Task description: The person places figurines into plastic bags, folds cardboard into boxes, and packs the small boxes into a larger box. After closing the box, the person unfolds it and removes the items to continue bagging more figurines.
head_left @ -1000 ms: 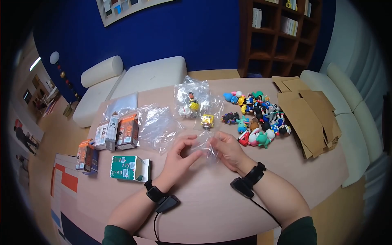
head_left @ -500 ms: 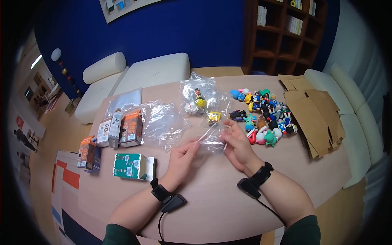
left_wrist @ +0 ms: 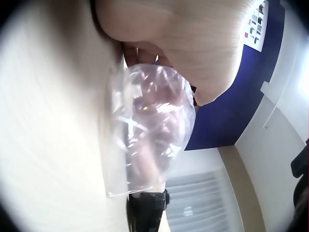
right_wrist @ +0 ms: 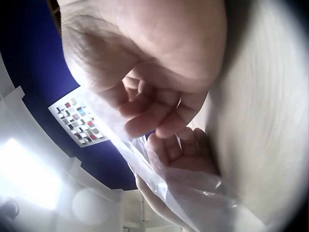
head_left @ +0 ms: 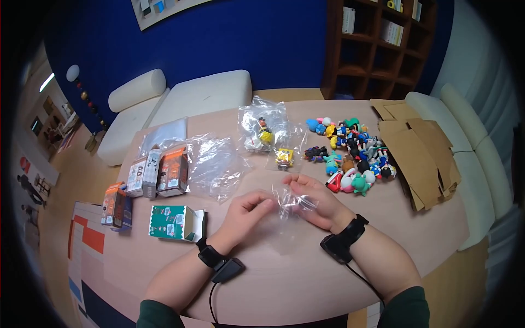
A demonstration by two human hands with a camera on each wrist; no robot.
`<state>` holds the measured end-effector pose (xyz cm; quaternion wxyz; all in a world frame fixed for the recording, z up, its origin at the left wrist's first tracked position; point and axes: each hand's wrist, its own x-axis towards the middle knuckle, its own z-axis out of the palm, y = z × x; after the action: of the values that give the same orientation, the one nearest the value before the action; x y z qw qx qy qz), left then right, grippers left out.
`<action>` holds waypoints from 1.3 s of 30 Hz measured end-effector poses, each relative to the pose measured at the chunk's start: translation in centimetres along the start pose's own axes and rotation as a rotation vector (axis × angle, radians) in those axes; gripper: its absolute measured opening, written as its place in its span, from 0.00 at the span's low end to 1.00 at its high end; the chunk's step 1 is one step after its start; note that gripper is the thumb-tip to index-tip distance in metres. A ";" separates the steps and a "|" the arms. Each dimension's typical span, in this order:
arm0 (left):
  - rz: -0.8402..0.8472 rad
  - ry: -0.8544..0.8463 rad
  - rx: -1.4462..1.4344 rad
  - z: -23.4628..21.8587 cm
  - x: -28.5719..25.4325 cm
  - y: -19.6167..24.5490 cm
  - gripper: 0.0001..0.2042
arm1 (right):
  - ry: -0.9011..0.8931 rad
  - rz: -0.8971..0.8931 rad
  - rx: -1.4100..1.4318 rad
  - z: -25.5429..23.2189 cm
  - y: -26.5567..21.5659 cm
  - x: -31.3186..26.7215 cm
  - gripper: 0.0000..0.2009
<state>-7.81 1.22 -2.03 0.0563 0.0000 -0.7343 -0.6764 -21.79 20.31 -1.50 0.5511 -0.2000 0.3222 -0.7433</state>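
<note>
A small clear plastic bag (head_left: 285, 213) hangs between the two hands above the table's near middle. The right hand (head_left: 320, 205) pinches its upper part between thumb and fingers. At the bag's left edge is the left hand (head_left: 244, 217), thumb and fingertips together on the plastic. In the left wrist view the crinkled bag (left_wrist: 154, 125) spreads below the left palm (left_wrist: 183, 34), in front of the other hand. The right wrist view shows the right hand's curled fingers (right_wrist: 154, 108) at the plastic (right_wrist: 193, 193). No object can be made out inside.
Bagged figures (head_left: 263, 131) and a yellow one (head_left: 284, 158) lie beyond the hands. Loose figures (head_left: 355, 156) are piled at right beside flattened cardboard (head_left: 418, 158). At left are empty-looking bags (head_left: 216, 167), orange boxes (head_left: 173, 170) and an open green box (head_left: 170, 223).
The hands have come slightly nearer the body from half a second ago. The bag, earlier stretched between them, now hangs down toward the near side. The view has shifted slightly.
</note>
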 end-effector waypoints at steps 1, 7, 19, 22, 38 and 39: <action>-0.048 0.045 -0.091 0.0 0.0 0.1 0.12 | 0.091 -0.034 0.010 0.5 0.1 0.2 0.11; -0.115 0.141 -0.233 0.2 0.4 -0.3 0.09 | 0.148 -0.092 -0.059 0.8 -0.8 0.4 0.18; -0.121 0.174 -0.326 -0.1 0.2 0.6 0.05 | 0.367 -0.726 -1.889 8.5 -2.4 -0.7 0.15; 0.000 0.179 -0.312 0.1 0.4 0.0 0.06 | 0.375 -0.786 -2.056 9.4 -2.3 -1.0 0.10; 0.208 -0.135 -0.313 0.2 0.1 0.7 0.35 | 0.025 -0.170 -1.660 9.6 -4.9 -3.0 0.22; 0.166 -0.238 -0.328 0.1 0.0 0.7 0.35 | -0.161 -0.258 -1.745 8.7 -5.3 -3.2 0.24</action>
<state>-7.77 1.37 -1.39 0.0243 -0.1494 -0.6134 -0.7751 -18.74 22.01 8.57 0.1351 -0.6356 0.7095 -0.2728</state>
